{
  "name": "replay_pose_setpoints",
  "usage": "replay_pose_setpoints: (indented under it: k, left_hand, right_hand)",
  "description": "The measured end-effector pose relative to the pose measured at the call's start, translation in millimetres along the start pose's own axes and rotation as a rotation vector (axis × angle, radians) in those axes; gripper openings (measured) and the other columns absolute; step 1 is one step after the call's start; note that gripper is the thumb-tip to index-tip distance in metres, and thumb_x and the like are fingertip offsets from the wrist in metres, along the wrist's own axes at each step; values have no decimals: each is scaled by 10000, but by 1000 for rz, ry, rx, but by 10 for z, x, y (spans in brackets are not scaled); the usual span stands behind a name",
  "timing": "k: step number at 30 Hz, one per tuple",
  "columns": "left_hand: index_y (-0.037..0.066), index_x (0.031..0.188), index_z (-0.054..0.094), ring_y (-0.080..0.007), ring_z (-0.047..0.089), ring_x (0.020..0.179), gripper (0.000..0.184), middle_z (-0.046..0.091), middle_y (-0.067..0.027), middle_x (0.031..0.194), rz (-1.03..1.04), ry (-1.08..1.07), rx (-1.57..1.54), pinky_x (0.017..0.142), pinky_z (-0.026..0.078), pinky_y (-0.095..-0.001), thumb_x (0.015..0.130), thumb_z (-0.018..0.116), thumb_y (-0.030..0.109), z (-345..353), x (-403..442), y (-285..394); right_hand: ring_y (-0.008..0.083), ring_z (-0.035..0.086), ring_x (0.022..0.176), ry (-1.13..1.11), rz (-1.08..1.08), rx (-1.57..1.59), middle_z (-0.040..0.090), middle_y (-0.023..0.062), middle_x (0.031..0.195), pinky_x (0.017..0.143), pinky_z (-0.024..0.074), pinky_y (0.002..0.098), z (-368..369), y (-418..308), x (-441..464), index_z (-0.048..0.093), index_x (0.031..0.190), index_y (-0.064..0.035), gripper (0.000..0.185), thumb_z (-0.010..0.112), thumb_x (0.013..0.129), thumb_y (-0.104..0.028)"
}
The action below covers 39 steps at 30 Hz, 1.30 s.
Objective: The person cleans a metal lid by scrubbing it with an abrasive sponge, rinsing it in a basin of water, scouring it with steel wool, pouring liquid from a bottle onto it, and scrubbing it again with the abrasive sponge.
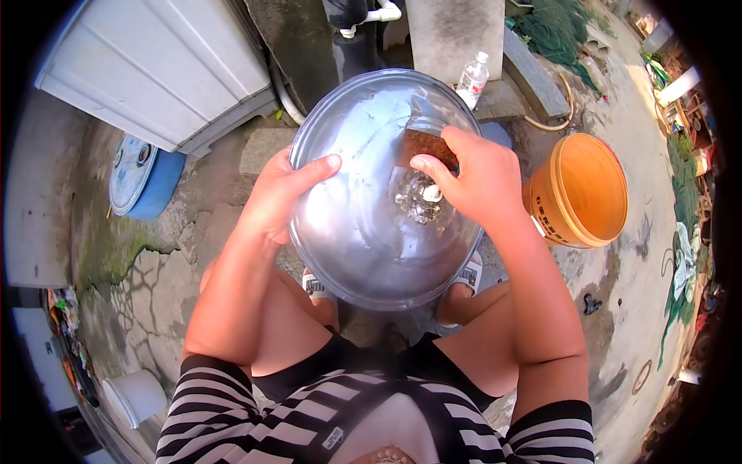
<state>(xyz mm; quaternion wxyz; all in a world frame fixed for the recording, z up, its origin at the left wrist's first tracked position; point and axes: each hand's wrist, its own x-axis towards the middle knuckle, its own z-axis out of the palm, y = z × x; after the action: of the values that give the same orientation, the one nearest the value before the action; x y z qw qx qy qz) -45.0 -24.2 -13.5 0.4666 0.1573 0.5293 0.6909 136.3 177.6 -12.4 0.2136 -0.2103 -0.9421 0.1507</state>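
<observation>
A large, round, shiny metal lid (352, 240) is held tilted in front of me, above my feet. My left hand (290, 189) grips its left rim, thumb on the upper face and fingers out of sight beneath. My right hand (483, 166) is over the right part of the lid, its fingers bent around a flat brown scouring pad (423, 147) lying against the metal. Just below that thumb, a round, bumpy silvery patch with a white spot shows on the lid; I cannot tell whether it is a fitting or a reflection.
An orange bucket (553, 193) stands to the right, and a clear plastic bottle (471, 81) is behind the lid. At left are a blue drum (158, 185), a white ribbed cabinet (162, 69) and a white bucket (135, 398). Green netting (553, 31) lies at the back right.
</observation>
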Motion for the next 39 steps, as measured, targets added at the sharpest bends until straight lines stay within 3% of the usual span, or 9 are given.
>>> replay_pose_setpoints:
  k: [7,18,27,39]
  left_hand:
    - [-43,1293,595,-220,722,940,452,709,-149,1113,14,-2,5,790,622,-374,912,771,126,-15,-4,-5]
    - [-59,1289,594,-223,722,915,467,709,-154,1107,12,27,53,786,622,-378,903,778,129,21,-27,21]
    - [-53,1290,596,-211,724,934,493,714,-145,1098,28,43,99,820,612,-359,891,788,162,-11,4,-14]
    - [-52,1276,598,-207,719,911,459,711,-141,1088,23,18,89,792,618,-366,899,778,140,-51,-14,43]
  right_hand:
    - [348,682,746,0,20,-37,685,122,786,646,524,464,-23,-10,35,655,892,-79,474,726,875,-548]
    - [344,676,730,72,-164,-25,667,110,751,622,522,453,-37,-19,-3,645,874,-84,427,753,858,-498]
    - [348,672,726,-1,-202,-12,667,103,757,630,521,453,-38,-23,0,627,850,-77,421,759,855,-476]
    - [339,666,724,76,-51,-16,660,107,750,627,519,447,5,31,6,655,884,-82,447,746,866,-520]
